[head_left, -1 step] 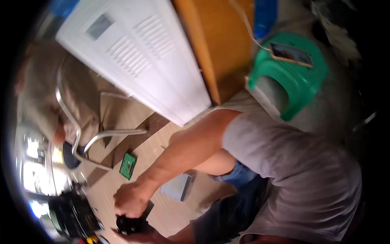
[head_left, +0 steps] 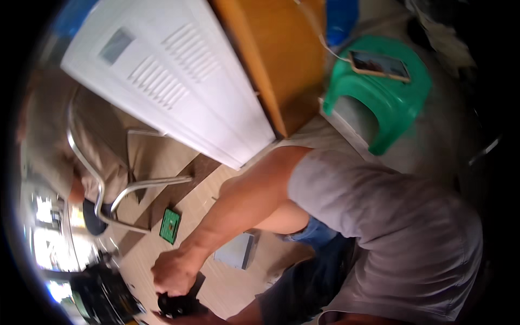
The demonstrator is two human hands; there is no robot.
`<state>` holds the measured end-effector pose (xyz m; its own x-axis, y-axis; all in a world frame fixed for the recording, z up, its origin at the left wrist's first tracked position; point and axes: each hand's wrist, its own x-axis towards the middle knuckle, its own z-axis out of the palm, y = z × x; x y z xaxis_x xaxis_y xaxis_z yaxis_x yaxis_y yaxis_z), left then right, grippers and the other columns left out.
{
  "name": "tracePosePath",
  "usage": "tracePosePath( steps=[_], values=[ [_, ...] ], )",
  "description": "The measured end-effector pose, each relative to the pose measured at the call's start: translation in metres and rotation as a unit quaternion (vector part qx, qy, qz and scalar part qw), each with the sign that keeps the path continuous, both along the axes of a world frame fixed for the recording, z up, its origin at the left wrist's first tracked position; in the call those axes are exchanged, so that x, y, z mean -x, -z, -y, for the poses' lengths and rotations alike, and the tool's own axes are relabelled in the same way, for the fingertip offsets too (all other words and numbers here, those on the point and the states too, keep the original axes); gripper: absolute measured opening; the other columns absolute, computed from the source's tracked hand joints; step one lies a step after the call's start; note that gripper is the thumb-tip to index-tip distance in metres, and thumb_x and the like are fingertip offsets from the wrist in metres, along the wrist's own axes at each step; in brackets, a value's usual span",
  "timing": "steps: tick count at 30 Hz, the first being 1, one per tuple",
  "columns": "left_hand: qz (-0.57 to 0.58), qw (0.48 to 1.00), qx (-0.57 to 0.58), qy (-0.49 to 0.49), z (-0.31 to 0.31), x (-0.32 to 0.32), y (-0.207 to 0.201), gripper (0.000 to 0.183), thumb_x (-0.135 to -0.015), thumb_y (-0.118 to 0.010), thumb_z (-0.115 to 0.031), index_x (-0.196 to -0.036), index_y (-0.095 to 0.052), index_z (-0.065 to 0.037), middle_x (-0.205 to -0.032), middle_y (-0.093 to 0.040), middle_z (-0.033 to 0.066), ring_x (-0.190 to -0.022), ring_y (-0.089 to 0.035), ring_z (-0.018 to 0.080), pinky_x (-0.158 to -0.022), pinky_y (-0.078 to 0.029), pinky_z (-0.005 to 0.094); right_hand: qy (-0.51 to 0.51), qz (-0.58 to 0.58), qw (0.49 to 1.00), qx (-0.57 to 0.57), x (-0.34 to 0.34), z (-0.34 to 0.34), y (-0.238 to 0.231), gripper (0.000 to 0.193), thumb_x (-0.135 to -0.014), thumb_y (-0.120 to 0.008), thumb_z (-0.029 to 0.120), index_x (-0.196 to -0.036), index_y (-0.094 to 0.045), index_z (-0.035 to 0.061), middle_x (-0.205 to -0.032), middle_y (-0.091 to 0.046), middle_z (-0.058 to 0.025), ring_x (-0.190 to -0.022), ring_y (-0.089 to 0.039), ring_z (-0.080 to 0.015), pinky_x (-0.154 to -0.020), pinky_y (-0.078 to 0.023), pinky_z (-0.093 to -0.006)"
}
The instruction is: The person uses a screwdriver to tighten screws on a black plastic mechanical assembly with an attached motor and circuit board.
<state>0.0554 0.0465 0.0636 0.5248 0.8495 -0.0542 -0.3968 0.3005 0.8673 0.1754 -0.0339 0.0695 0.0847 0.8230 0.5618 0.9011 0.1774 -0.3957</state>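
Note:
Low in the view, my right hand [head_left: 174, 272] is closed over the top of a small black object [head_left: 176, 306] with a rounded part; its kind does not show. From beneath, my left hand [head_left: 192, 318] holds the same object, partly cut off by the lower edge. Beyond my right wrist, a green circuit board or board-like case [head_left: 170, 226] lies on the pale floor [head_left: 141, 265]. A flat grey box [head_left: 234, 251] with a dark side lies by my right forearm, close to my knees.
A white louvred panel [head_left: 157, 70] stands beside a brown wooden cabinet [head_left: 292, 65]. On a green plastic stool [head_left: 401, 108] rests a phone [head_left: 379, 66] with a cable. Another person sits on a metal-framed chair [head_left: 97, 184] at left. A black bag-like item [head_left: 103, 292] lies lower left.
The view has shifted slightly, so the panel, cabinet and stool appear farther left. Both hands stay on the black object, and slightly more of it shows below my right hand.

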Motion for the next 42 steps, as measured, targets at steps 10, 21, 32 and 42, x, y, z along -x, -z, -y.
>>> tracePosePath(
  steps=[10, 21, 32, 42],
  values=[
    [0.037, 0.999, -0.015, 0.014, 0.013, -0.015, 0.003, 0.05, -0.092, -0.057, -0.049, -0.111, -0.064, -0.003, -0.098, -0.066, 0.0102, -0.086, -0.065, 0.0234, -0.079, -0.054, 0.0373, 0.031, 0.016, 0.999, 0.008, -0.002, 0.006, -0.004, 0.022, -0.074, -0.064, 0.021, -0.073, -0.073, 0.0006, -0.075, -0.072, -0.018, -0.08, -0.071, -0.0383, -0.071, -0.06, -0.0454],
    [0.043, 0.999, -0.012, 0.0, 0.013, -0.012, 0.0, 0.045, -0.087, -0.063, -0.046, -0.102, -0.067, -0.004, -0.087, -0.066, 0.011, -0.074, -0.064, 0.0229, -0.067, -0.055, 0.0362, 0.037, 0.036, 0.999, 0.018, -0.007, 0.008, 0.001, 0.018, -0.07, -0.063, 0.017, -0.071, -0.073, 0.0029, -0.075, -0.072, -0.017, -0.08, -0.072, -0.0381, -0.069, -0.06, -0.0459],
    [-0.038, 0.999, -0.039, -0.003, 0.01, -0.014, -0.005, 0.053, -0.095, -0.053, -0.051, -0.116, -0.064, -0.004, -0.107, -0.067, 0.0095, -0.098, -0.065, 0.0236, -0.088, -0.053, 0.0385, 0.051, -0.044, 0.998, 0.021, -0.011, 0.01, 0.003, 0.022, -0.081, -0.058, 0.021, -0.079, -0.072, 0.0039, -0.078, -0.072, -0.02, -0.078, -0.071, -0.0388, -0.069, -0.059, -0.0482],
    [0.061, 0.984, 0.094, 0.138, -0.014, -0.006, 0.005, 0.061, -0.099, -0.044, -0.056, -0.121, -0.061, -0.001, -0.106, -0.067, 0.0138, -0.098, -0.066, 0.0249, -0.088, -0.055, 0.0393, 0.039, -0.092, 0.995, -0.005, -0.014, 0.015, 0.001, 0.01, -0.084, -0.062, 0.012, -0.082, -0.068, 0.0043, -0.076, -0.069, -0.017, -0.073, -0.069, -0.0352, -0.066, -0.055, -0.0446]
  ],
)
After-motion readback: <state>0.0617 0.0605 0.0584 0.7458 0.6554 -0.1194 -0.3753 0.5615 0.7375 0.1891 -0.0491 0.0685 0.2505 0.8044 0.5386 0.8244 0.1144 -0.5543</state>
